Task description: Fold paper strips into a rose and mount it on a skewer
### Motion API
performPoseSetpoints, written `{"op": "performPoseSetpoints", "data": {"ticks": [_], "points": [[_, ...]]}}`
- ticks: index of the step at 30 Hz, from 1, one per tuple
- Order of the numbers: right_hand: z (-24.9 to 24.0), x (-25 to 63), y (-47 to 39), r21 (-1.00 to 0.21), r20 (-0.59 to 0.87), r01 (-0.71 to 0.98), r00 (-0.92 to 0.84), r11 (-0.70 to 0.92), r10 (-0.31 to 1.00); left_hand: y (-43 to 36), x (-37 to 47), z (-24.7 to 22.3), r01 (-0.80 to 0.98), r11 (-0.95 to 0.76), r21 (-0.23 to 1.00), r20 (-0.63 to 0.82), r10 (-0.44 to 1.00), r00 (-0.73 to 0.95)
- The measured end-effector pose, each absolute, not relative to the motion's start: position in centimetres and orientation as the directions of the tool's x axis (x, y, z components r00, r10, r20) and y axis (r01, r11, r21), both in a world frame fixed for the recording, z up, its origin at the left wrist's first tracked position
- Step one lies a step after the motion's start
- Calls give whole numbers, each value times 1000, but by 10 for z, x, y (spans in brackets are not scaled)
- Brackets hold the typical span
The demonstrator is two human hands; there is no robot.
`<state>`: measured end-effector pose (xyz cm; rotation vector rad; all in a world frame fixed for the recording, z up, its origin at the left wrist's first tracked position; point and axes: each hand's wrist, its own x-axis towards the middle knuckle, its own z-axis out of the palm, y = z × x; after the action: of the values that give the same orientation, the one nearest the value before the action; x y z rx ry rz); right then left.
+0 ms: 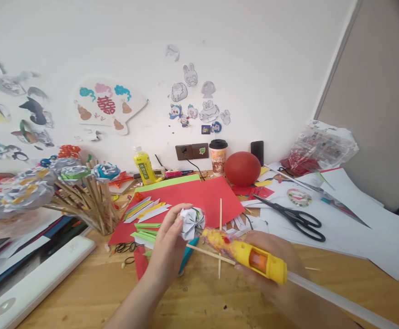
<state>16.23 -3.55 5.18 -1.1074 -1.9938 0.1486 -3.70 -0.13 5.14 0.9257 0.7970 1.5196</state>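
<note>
My left hand (172,235) is closed round a folded white paper flower (191,225) that shows a bit of green at its top. In my right hand (271,260) is a yellow glue gun (240,251), its barrel smeared with colours. A long clear glue stick (336,297) juts from its rear. The gun's nozzle meets the flower's right side; whether it touches, I cannot tell. Beneath the gun, two thin wooden sticks (220,214) lie crossed on the table. Green paper strips (146,233) lie left of the flower, next to a red sheet (199,196).
Paper flowers on sticks (97,201) stand at left, above a long white device (42,283). Black scissors (295,217) rest on white paper at right. Behind stand a yellow bottle (144,167), a lidded cup (217,157), a red balloon (242,169) and a phone (257,152).
</note>
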Motion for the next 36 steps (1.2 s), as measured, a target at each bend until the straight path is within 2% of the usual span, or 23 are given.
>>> {"op": "performPoseSetpoints", "data": {"ticks": [7,17,26,30,33,36], "points": [[43,166,-36,-360,600,697,-336,620,726,-3,-36,54,-437,-135,889,121,991,-59],[42,161,-40,-322,653,743,-274,587,706,-3,-35,55,-464,-141,874,120,990,-75],[45,159,-40,-422,639,693,-231,585,734,-5,-35,56,-475,-112,873,99,994,-52],[45,159,-39,-462,684,641,-182,613,706,-5,-34,56,-506,-111,855,104,994,-43],[47,166,-29,-338,721,776,-151,533,676,-4,-34,57,-500,-136,856,124,991,-57],[47,186,-4,-113,658,962,-116,249,745,0,-39,57,-447,-198,872,169,980,-104]]}}
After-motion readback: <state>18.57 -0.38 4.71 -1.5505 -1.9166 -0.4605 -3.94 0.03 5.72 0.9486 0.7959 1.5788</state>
